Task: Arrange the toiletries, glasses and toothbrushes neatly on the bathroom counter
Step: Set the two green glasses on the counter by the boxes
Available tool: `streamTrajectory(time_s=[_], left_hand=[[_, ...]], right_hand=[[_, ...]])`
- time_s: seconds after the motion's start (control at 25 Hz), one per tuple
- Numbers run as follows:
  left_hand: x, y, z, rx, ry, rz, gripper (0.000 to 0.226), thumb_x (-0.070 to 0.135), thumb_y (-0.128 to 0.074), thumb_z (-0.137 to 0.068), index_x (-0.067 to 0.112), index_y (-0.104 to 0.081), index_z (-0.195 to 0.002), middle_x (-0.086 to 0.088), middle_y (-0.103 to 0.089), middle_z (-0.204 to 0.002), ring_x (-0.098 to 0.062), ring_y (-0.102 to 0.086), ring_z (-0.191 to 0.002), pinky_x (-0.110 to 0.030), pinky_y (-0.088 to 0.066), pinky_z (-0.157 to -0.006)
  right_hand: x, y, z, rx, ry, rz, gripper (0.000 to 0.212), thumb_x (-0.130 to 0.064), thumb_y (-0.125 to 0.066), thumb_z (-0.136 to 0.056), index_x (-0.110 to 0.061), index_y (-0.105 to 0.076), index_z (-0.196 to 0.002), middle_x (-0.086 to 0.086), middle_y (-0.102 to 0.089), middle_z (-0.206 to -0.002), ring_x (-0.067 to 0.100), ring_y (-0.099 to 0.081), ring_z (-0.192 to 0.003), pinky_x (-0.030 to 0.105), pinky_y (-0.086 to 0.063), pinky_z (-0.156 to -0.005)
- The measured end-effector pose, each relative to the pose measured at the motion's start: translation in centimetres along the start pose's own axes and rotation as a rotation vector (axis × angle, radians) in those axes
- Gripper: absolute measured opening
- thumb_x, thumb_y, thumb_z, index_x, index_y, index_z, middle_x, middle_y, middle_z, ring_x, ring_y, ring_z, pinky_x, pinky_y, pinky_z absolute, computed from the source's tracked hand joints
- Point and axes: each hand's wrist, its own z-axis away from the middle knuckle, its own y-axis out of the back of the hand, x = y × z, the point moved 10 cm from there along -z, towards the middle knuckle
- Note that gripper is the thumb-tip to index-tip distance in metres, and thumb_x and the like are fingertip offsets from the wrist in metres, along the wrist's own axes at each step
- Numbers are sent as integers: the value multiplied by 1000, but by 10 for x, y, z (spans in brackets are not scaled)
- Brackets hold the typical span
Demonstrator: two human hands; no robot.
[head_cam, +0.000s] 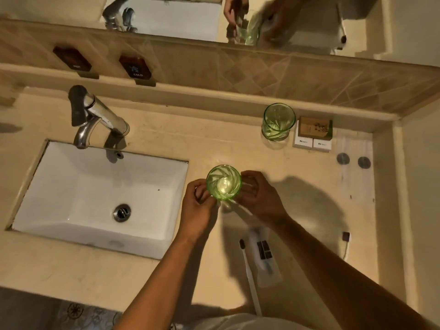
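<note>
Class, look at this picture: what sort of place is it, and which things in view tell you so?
A bathroom, possibly a hotel's. A white sink with a chrome tap is set into the counter under a mirror, and green glasses, small toiletry boxes and a toothbrush lie nearby.

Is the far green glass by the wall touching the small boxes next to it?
Cannot tell. In the head view, the far glass sits right against the boxes, and its edge overlaps them, so no gap or contact shows plainly.
</note>
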Motion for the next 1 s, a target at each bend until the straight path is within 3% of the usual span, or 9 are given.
streamTrajectory(time_s=[0.12, 0.24, 0.32, 0.4, 0.48, 0.6, 0.72, 0.88, 1.0], left_hand=[[27, -24, -43, -60, -14, 80, 38, -13, -55, -91, 4, -56, -124, -2, -68, -102, -3, -67, -88, -17, -55, -76], [54, -47, -83, -95, -43, 95, 46, -17, -50, -91, 11, -57, -128, 6, -67, -107, 1, -66, -92, -13, -55, -73], [66, -61, -101, -119, -46, 102, 52, -18, -50, -91, 17, -57, -129, 10, -66, -111, -2, -65, -100, -15, -56, -72], [72, -72, -115, -131, -40, 119, 56, -19, -49, -91, 17, -58, -132, 11, -67, -111, 1, -67, -97, -16, -56, -72], [74, -77, -125, -114, -24, 156, 54, -20, -47, -90, 11, -58, -132, 6, -69, -109, 3, -69, -88, -15, -55, -71], [75, -78, -142, -68, -8, 227, 46, -16, -49, -91, 2, -56, -132, -6, -68, -112, -12, -65, -96, -13, -54, -74], [75, -75, -153, -40, 6, 251, 40, -13, -47, -94, -1, -54, -132, -7, -66, -111, -13, -64, -93, -12, -53, -73], [81, -76, -159, -47, -4, 222, 39, -13, -44, -95, -1, -52, -131, -7, -65, -109, -7, -63, -88, -9, -52, -69], [82, -76, -164, -49, 2, 219, 42, -14, -43, -94, -1, -52, -132, -9, -64, -114, -9, -62, -90, -9, -51, -70]], right_hand=[[-17, 22, -33, 119, -4, -99, 50, -5, -83, -76, -25, -57, -113, -10, -68, -113, 5, -70, -102, 24, -57, -85], [-32, 36, -60, 226, -1, -358, 43, 9, -73, -80, -13, -58, -114, 2, -69, -111, 15, -72, -96, 19, -56, -68], [-38, 40, -73, 318, 8, -442, 41, 8, -72, -81, -14, -60, -115, -1, -70, -109, 14, -71, -95, 16, -54, -62], [-38, 42, -83, 410, 25, -429, 43, -2, -76, -80, -19, -63, -117, -7, -73, -111, 12, -72, -101, 22, -57, -66], [-35, 40, -90, 464, 11, -418, 44, -8, -77, -78, -23, -63, -118, -15, -75, -107, 6, -72, -100, 36, -63, -76], [-31, 32, -99, 477, -2, -391, 45, -8, -76, -81, -24, -61, -120, -23, -74, -102, 5, -73, -94, 49, -61, -87], [-31, 24, -107, 471, 16, -386, 51, -4, -73, -83, -23, -57, -128, -11, -74, -113, 9, -70, -108, 48, -58, -94], [-34, 20, -115, 472, 16, -376, 57, 0, -68, -85, -18, -51, -137, -17, -69, -115, 1, -65, -113, 32, -55, -100], [-34, 19, -119, 478, 14, -407, 57, 1, -67, -86, -17, -51, -137, -8, -68, -124, 4, -65, -116, 35, -54, -102]])
